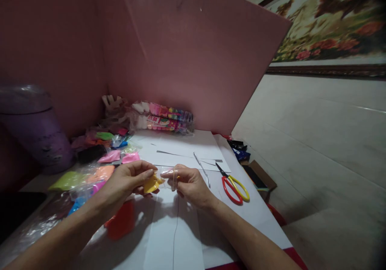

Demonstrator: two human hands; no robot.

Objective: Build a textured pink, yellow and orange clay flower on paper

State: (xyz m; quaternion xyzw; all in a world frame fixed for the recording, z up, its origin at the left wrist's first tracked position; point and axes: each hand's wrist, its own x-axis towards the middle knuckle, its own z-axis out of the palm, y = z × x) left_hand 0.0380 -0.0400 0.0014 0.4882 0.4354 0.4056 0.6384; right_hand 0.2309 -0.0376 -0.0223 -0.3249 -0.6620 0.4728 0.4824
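Observation:
Near the middle of the head view, my left hand (pixel 134 177) is closed on a small yellow packet (pixel 151 184), its thumb and fingers pinching the side. Clear plastic film (pixel 167 174) stretches from the packet to my right hand (pixel 191 184), whose fingers are bent and closed on that film. Both hands are over a white paper strip (pixel 175 233) with a thin dark line along it. An orange-red packet (pixel 121 221) lies just below my left wrist.
Red and yellow-handled scissors (pixel 235 188) and a bent silvery strip (pixel 202 169) lie right of my hands. Colourful packets (pixel 101 173) spread at left beside a purple container (pixel 36 129). Wrapped clay packs (pixel 163 117) stand at the back by a pink panel (pixel 187 52).

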